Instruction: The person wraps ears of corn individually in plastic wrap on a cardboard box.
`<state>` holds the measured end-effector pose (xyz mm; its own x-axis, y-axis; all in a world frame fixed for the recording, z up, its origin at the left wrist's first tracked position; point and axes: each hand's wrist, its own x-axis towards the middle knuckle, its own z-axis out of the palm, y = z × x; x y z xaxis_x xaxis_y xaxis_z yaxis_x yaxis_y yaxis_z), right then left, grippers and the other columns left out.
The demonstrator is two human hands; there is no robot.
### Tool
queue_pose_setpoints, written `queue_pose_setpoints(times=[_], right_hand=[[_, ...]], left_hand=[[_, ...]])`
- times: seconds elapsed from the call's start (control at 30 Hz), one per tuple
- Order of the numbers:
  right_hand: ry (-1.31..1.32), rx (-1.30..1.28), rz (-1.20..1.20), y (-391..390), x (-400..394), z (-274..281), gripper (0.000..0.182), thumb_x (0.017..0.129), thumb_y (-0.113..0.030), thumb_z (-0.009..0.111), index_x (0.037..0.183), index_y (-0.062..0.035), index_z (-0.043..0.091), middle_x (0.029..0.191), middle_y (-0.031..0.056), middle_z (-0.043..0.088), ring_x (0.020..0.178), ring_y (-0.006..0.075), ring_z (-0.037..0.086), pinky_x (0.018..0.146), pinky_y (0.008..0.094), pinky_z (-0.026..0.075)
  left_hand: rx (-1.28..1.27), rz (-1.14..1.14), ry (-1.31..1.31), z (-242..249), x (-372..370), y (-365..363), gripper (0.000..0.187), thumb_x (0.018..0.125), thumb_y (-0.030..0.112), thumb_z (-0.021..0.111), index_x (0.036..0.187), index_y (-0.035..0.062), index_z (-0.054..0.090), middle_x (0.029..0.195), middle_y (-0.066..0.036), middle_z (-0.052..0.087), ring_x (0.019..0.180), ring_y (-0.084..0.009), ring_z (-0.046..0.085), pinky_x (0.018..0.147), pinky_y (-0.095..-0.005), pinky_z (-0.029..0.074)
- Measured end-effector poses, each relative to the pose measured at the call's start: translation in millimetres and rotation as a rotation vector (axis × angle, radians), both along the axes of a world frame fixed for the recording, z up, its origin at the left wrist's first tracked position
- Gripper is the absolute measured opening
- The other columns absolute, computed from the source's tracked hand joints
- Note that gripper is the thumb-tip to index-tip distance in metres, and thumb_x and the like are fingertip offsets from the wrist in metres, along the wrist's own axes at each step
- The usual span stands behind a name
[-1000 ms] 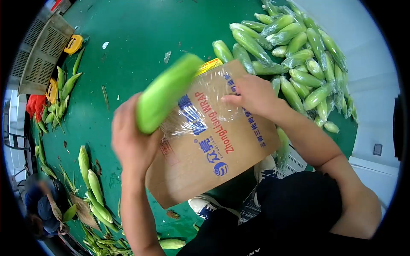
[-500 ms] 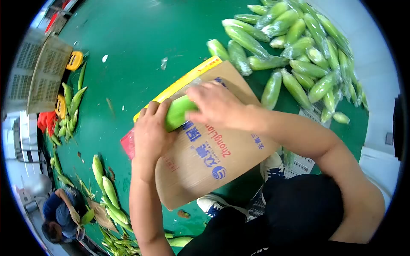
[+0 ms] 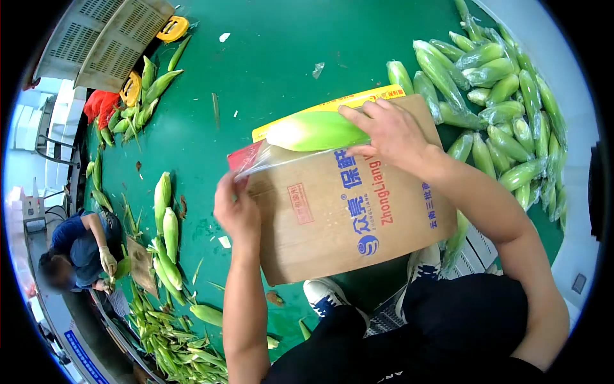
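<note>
A pale green corn ear [image 3: 316, 130] lies across the top of a brown cardboard sheet [image 3: 320, 217] with blue and red print. My right hand [image 3: 390, 134] grips the ear's right end, fingers over its upper side and thumb below. Clear plastic film [image 3: 275, 160] stretches along the ear's lower edge toward the left. My left hand [image 3: 238, 206] pinches the film's left end, beside the cardboard's left edge. A yellow strip [image 3: 332, 105] shows behind the ear, and a red piece [image 3: 243, 157] sticks out at the left.
Several film-wrapped corn ears [image 3: 505, 115] are piled at the right. Unwrapped ears [image 3: 169, 233] and a husk heap [image 3: 173, 339] lie at the left. Another person [image 3: 83, 246] in gloves handles corn at the far left. Grated crates [image 3: 115, 45] stand at the upper left.
The view has shifted, so the scene sits differently. My left hand has left the ear and moved down-left, now pulling film. The ear is more fully visible, its pale tip pointing left.
</note>
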<state>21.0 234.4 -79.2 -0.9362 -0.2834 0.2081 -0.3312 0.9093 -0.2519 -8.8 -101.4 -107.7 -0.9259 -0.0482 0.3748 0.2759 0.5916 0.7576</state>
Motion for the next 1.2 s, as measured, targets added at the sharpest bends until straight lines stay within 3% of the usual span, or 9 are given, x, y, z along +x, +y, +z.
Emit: queue_pose_setpoints(times=[0.1,0.2,0.47,0.53,0.63,0.77,0.97,1.07,1.2], right_hand=[[-0.290,-0.013,0.161,1,24,16,0.085,0.077,-0.055,0.082,0.147,-0.0151,0.053,0.114,0.0106,0.064,0.108,0.0331,0.063,0.089,0.0465,0.056],[-0.467,-0.081,0.311,-11,72,22,0.087,0.077,-0.061,0.079,0.146,-0.0137,0.055,0.121,0.0121,0.063,0.110,0.0338,0.063,0.091,0.0463,0.055],[0.151,-0.207,-0.002,-9,-12,20,0.075,0.085,-0.062,0.073,0.128,-0.0014,0.061,0.120,0.0150,0.057,0.112,0.0330,0.059,0.093,0.0433,0.050],[-0.151,-0.110,0.154,-13,-27,33,0.072,0.082,-0.055,0.079,0.125,-0.0011,0.059,0.119,0.0136,0.058,0.111,0.0331,0.060,0.090,0.0446,0.051],[0.137,0.016,0.212,-9,-25,15,0.069,0.075,-0.046,0.087,0.121,-0.0022,0.058,0.118,0.0135,0.059,0.109,0.0339,0.061,0.090,0.0460,0.053],[0.037,-0.133,0.231,-8,-36,-2,0.069,0.071,-0.039,0.091,0.119,-0.0001,0.060,0.118,0.0182,0.064,0.110,0.0387,0.064,0.088,0.0478,0.055],[-0.913,-0.271,0.317,-19,16,49,0.067,0.090,-0.062,0.067,0.116,0.0002,0.070,0.110,0.0267,0.072,0.105,0.0433,0.069,0.093,0.0462,0.054],[-0.883,-0.057,0.326,-19,-42,73,0.061,0.098,-0.052,0.062,0.144,-0.0119,0.058,0.141,0.0200,0.062,0.133,0.0380,0.057,0.112,0.0463,0.045],[0.023,0.030,0.552,-41,-54,-22,0.064,0.101,-0.054,0.055,0.158,-0.0277,0.043,0.166,-0.0014,0.039,0.155,0.0246,0.031,0.126,0.0543,0.023]], left_hand=[[0.172,-0.226,0.177,19,52,15,0.021,0.100,-0.004,0.059,0.120,-0.0022,0.067,0.119,-0.018,0.074,0.112,-0.0239,0.072,0.095,-0.0364,0.057],[-0.249,-0.596,0.087,36,108,46,0.039,0.087,-0.002,0.069,0.126,0.0005,0.064,0.123,-0.021,0.071,0.115,-0.0394,0.068,0.102,-0.0489,0.053],[-0.789,-0.202,-0.026,30,-54,102,0.067,0.097,0.056,0.061,0.142,0.0071,0.055,0.134,-0.022,0.059,0.127,-0.0423,0.055,0.103,-0.0564,0.044],[-0.857,-0.159,-0.193,64,-93,120,0.061,0.099,0.051,0.062,0.143,0.0094,0.054,0.137,-0.018,0.058,0.127,-0.0404,0.055,0.105,-0.0543,0.045],[-0.454,-0.262,-0.385,81,-86,122,0.061,0.092,0.050,0.071,0.138,0.0118,0.059,0.139,-0.016,0.059,0.128,-0.0359,0.057,0.108,-0.0544,0.044],[-0.896,-0.595,0.289,73,-27,101,0.077,0.072,0.042,0.087,0.138,0.0130,0.059,0.143,-0.014,0.059,0.130,-0.0330,0.058,0.115,-0.0563,0.039],[-0.957,-0.733,-0.040,89,38,91,0.075,0.067,0.019,0.085,0.138,0.0125,0.060,0.132,-0.014,0.067,0.109,-0.0341,0.069,0.094,-0.0446,0.056],[-0.916,-0.803,-0.417,105,27,100,0.065,0.067,0.016,0.080,0.130,0.0092,0.063,0.118,-0.018,0.072,0.101,-0.0379,0.071,0.089,-0.0464,0.057],[-0.816,-0.933,-0.705,112,-2,101,0.078,0.063,0.023,0.085,0.136,0.0074,0.061,0.104,-0.021,0.074,0.099,-0.0401,0.071,0.089,-0.0457,0.056]])
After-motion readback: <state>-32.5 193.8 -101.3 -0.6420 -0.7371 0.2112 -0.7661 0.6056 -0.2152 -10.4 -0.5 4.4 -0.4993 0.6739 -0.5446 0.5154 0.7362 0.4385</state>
